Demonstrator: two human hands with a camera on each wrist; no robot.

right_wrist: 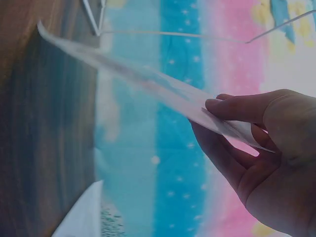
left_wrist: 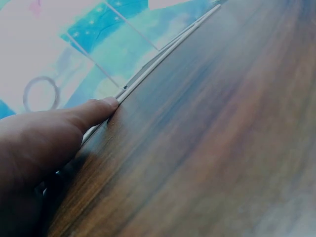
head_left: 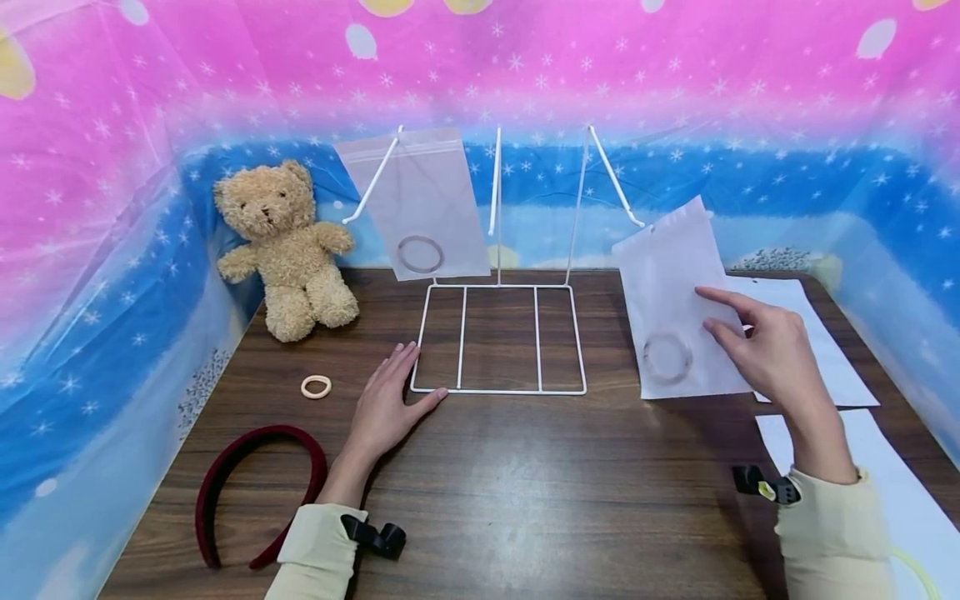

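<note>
My right hand [head_left: 772, 346] pinches a translucent white zip bag [head_left: 675, 283] by its edge, thumb on one face and fingers on the other in the right wrist view. A thin round bangle [head_left: 667, 358] shows inside, low in the bag. The bag's top edge is near the tip of the right arm of a white wire display rack [head_left: 498, 392]. My left hand [head_left: 386, 400] lies with fairly straight fingers at the rack base's front left corner, its thumb touching the front bar. Another zip bag [head_left: 427, 200] with a bangle [head_left: 420, 253] hangs on the rack's left arm.
A teddy bear [head_left: 273, 242] sits at the back left. Nearer are a small pale ring [head_left: 316, 387] and a dark red headband [head_left: 207, 500]. White flat bags or sheets [head_left: 810, 333] lie on the right. A patterned cloth [head_left: 480, 67] surrounds the wooden table [head_left: 540, 483].
</note>
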